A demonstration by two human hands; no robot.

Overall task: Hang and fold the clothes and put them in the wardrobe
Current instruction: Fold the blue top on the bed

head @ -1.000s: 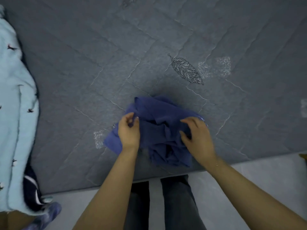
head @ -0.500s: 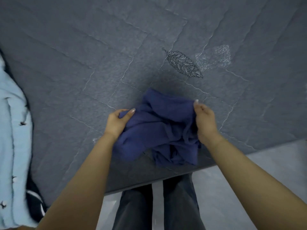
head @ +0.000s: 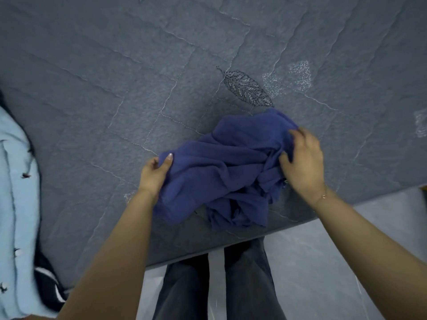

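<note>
1. Head cam: the crumpled blue garment (head: 226,172) sits at the near edge of the grey quilt (head: 115,88). Left hand (head: 154,173) pinches its left edge, right hand (head: 302,160) grips a bunch on the right.
2. Tip imo: find real corners or seams and shake it flat before folding, otherwise wrinkles get locked in.

Dim, even lighting, corners darkening into vignette, wide-angle view bending the edges, left edge blurring, soft shadow lying under blue garment (head: 231,172)
</note>
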